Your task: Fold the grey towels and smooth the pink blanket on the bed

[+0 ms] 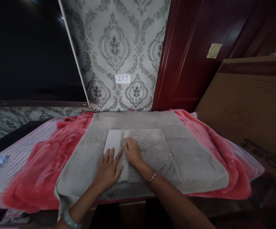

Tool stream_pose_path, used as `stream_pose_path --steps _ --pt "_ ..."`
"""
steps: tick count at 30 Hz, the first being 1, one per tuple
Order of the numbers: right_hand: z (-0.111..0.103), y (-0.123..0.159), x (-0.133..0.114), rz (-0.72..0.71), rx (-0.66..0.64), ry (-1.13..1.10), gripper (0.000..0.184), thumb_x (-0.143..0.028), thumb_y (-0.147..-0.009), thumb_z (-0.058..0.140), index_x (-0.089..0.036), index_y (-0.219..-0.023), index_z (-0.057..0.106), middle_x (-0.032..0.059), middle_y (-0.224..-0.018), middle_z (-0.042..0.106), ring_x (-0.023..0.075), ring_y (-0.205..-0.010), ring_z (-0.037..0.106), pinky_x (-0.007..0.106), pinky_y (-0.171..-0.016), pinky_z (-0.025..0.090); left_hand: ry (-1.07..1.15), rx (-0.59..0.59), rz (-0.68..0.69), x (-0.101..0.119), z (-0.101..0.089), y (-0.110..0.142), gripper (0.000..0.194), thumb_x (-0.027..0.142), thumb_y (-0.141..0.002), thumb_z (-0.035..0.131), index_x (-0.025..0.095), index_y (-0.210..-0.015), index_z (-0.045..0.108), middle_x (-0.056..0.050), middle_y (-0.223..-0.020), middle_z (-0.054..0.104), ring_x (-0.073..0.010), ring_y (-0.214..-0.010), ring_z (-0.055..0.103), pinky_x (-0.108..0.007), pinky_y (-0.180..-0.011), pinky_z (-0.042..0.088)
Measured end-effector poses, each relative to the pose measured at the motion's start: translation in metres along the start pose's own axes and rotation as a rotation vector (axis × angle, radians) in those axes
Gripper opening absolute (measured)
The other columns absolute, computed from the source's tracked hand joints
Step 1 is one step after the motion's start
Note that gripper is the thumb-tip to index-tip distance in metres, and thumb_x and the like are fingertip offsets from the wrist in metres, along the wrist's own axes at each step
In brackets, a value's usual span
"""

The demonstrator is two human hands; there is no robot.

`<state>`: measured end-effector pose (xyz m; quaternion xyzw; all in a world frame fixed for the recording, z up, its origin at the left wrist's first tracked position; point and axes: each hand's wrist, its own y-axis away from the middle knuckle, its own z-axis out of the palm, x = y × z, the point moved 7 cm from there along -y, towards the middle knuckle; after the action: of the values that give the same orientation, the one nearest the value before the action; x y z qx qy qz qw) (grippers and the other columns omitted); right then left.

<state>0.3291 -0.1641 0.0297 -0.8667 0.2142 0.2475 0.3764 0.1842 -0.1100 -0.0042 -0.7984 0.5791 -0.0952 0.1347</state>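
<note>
A small grey towel (149,149) with a white band lies folded on a larger grey towel (190,159). My left hand (108,168) lies flat on the folded towel's near left part, fingers spread and open. My right hand (132,151) rests palm down on the seam beside the white band, fingers stretched out and holding nothing. A pale bangle sits on my left wrist and a thin bracelet on my right wrist.
A red fleece blanket (44,162) and a striped sheet (25,143) lie under the towels. A cardboard box (250,108) stands at the right, a dark red door (190,54) behind, and patterned wallpaper with a label "277" (123,79) ahead.
</note>
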Motion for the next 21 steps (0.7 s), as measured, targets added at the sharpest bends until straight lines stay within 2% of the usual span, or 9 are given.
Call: stream_pose_path --steps 3,9,14,21 --pt "0.000 0.000 -0.001 -0.007 0.002 -0.001 0.028 -0.020 -0.095 0.046 -0.018 -0.116 0.064 0.0106 -0.117 0.066 0.0230 -0.112 0.054 0.040 -0.102 0.043 -0.014 0.023 -0.008 0.003 -0.003 0.006 0.062 0.050 -0.098 0.039 0.024 -0.154 0.042 -0.016 -0.162 0.035 -0.0388 -0.150 0.027 -0.060 -0.116 0.028" --pt "0.000 0.000 -0.002 -0.003 -0.012 -0.003 0.029 -0.019 -0.094 0.047 -0.017 -0.117 0.064 0.0115 -0.119 0.066 0.0236 -0.115 0.053 0.040 -0.104 0.042 0.005 -0.048 -0.036 0.004 -0.003 0.006 0.065 0.052 -0.097 0.040 0.024 -0.155 0.041 -0.016 -0.163 0.032 -0.0387 -0.151 0.025 -0.060 -0.118 0.026" --pt "-0.001 0.001 -0.002 -0.015 -0.008 -0.019 0.028 -0.019 -0.095 0.047 -0.019 -0.117 0.064 0.0106 -0.118 0.066 0.0231 -0.114 0.054 0.040 -0.103 0.042 0.025 -0.047 -0.035 0.001 -0.002 0.005 0.065 0.052 -0.096 0.042 0.025 -0.155 0.039 -0.015 -0.164 0.031 -0.0383 -0.152 0.024 -0.060 -0.118 0.025" --pt "0.000 0.001 -0.002 0.012 -0.010 0.006 0.027 -0.020 -0.095 0.048 -0.017 -0.118 0.064 0.0109 -0.119 0.065 0.0229 -0.115 0.053 0.039 -0.103 0.042 0.048 -0.157 -0.060 -0.010 0.002 -0.015 0.065 0.053 -0.097 0.041 0.025 -0.156 0.038 -0.015 -0.165 0.028 -0.0368 -0.152 0.023 -0.059 -0.119 0.025"
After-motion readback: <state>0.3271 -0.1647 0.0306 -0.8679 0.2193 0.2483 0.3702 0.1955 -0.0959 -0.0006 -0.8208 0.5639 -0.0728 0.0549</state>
